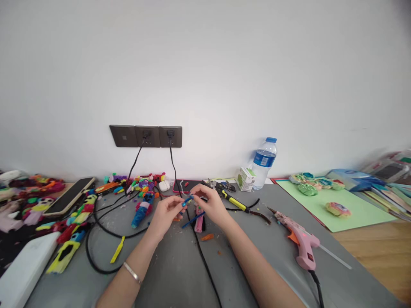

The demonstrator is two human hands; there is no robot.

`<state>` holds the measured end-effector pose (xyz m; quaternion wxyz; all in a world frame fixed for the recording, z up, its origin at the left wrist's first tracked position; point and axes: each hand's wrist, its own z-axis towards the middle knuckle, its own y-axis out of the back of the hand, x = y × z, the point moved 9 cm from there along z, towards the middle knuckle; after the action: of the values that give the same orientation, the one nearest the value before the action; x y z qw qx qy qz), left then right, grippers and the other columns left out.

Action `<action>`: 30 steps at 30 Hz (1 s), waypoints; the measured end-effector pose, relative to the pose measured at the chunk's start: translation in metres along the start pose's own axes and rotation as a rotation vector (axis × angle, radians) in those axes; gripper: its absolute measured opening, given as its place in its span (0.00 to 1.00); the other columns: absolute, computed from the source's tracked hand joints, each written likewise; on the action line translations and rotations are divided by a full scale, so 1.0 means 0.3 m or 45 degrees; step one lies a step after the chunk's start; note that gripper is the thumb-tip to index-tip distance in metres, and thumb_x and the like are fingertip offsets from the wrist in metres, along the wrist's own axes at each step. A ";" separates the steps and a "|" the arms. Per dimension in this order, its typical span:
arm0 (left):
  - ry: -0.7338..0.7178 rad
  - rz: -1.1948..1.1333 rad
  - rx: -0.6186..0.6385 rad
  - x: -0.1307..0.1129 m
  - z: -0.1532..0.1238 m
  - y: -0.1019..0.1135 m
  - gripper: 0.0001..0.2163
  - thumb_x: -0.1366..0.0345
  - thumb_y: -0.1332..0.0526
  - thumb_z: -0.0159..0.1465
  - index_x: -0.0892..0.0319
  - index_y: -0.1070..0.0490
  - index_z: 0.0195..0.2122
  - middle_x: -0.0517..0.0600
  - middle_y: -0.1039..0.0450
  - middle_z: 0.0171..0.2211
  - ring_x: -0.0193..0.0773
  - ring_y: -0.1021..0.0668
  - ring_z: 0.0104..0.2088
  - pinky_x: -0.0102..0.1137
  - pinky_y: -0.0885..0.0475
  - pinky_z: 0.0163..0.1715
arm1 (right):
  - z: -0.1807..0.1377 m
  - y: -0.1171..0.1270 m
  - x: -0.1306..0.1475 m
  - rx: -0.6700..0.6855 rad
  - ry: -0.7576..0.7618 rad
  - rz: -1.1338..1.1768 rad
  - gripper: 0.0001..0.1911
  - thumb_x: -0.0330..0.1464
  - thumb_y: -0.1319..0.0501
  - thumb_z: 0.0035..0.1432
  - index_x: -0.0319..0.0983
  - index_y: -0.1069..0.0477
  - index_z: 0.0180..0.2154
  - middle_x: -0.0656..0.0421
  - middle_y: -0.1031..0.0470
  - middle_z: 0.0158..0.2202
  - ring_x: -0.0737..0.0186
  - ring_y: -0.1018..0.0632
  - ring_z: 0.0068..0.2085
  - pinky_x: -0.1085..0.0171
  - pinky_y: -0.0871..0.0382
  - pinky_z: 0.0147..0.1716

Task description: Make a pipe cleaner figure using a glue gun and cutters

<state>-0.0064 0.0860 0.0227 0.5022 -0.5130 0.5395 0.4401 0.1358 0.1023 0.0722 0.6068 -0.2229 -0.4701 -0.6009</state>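
My left hand (167,212) and my right hand (210,204) meet over the middle of the grey table, fingertips pinched together. Between them is a small blue piece of pipe cleaner (188,199), partly covered by the fingers. Under my hands a longer blue pipe cleaner (192,220) slants past a fuzzy pink piece (199,223). Closer to me lies a short orange piece (207,237). Left of my left hand rests a blue fuzzy figure (141,212), and a yellow strip (117,250) lies nearer the front.
Black cables (205,261) loop across the table. On the right lies a pink glue gun (303,246); a water bottle (265,164) and a small box (245,179) stand by the wall. Pliers (224,186), a yellow-handled tool (236,201), a phone (71,196) and several fuzzy figures (69,252) lie around.
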 end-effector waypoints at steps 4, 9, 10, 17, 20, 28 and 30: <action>0.050 -0.138 0.012 0.013 -0.002 -0.006 0.20 0.50 0.30 0.50 0.61 0.26 0.34 0.50 0.24 0.29 0.33 0.26 0.26 0.27 0.30 0.26 | 0.008 0.009 -0.043 -0.074 -0.126 0.274 0.10 0.40 0.38 0.58 0.39 0.31 0.33 0.59 0.27 0.30 0.63 0.25 0.32 0.65 0.32 0.33; 0.098 -0.210 0.031 0.035 -0.001 -0.014 0.20 0.50 0.29 0.49 0.61 0.27 0.34 0.50 0.26 0.30 0.32 0.27 0.28 0.26 0.31 0.26 | 0.011 -0.005 -0.064 -0.026 -0.207 0.427 0.14 0.43 0.35 0.55 0.39 0.31 0.32 0.59 0.26 0.30 0.63 0.24 0.31 0.64 0.31 0.33; 0.099 -0.202 0.025 0.036 -0.001 -0.014 0.20 0.50 0.29 0.49 0.61 0.26 0.34 0.50 0.26 0.30 0.32 0.27 0.29 0.25 0.31 0.26 | 0.011 -0.005 -0.064 -0.020 -0.211 0.426 0.14 0.43 0.35 0.55 0.39 0.31 0.32 0.59 0.26 0.29 0.64 0.25 0.31 0.65 0.31 0.33; 0.052 -0.069 -0.015 0.027 -0.001 -0.003 0.19 0.50 0.31 0.49 0.60 0.26 0.35 0.44 0.34 0.24 0.30 0.31 0.24 0.24 0.33 0.23 | 0.007 -0.017 -0.072 0.046 -0.234 0.410 0.14 0.42 0.35 0.55 0.39 0.31 0.32 0.61 0.29 0.27 0.65 0.27 0.29 0.66 0.34 0.30; 0.024 -0.030 -0.034 0.020 -0.001 0.003 0.20 0.49 0.32 0.50 0.60 0.27 0.35 0.43 0.35 0.23 0.28 0.33 0.21 0.24 0.34 0.22 | 0.007 -0.021 -0.072 0.064 -0.232 0.422 0.12 0.41 0.35 0.55 0.39 0.31 0.32 0.61 0.30 0.27 0.65 0.27 0.29 0.66 0.33 0.30; 0.016 -0.037 -0.052 0.023 0.003 0.004 0.19 0.50 0.33 0.49 0.61 0.27 0.33 0.43 0.36 0.21 0.28 0.36 0.20 0.23 0.39 0.20 | 0.004 -0.030 -0.069 0.110 -0.254 0.422 0.10 0.38 0.37 0.57 0.39 0.33 0.33 0.61 0.30 0.29 0.66 0.28 0.30 0.66 0.35 0.31; 0.010 -0.002 -0.065 0.024 0.005 0.008 0.19 0.50 0.33 0.50 0.61 0.27 0.33 0.43 0.36 0.21 0.28 0.37 0.20 0.24 0.40 0.20 | 0.003 -0.031 -0.068 0.118 -0.251 0.399 0.10 0.38 0.37 0.57 0.39 0.33 0.32 0.61 0.31 0.29 0.66 0.29 0.30 0.66 0.35 0.31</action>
<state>-0.0084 0.0869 0.0154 0.4871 -0.5277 0.5296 0.4514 0.1300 0.1121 0.0528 0.6536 -0.3230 -0.5139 -0.4521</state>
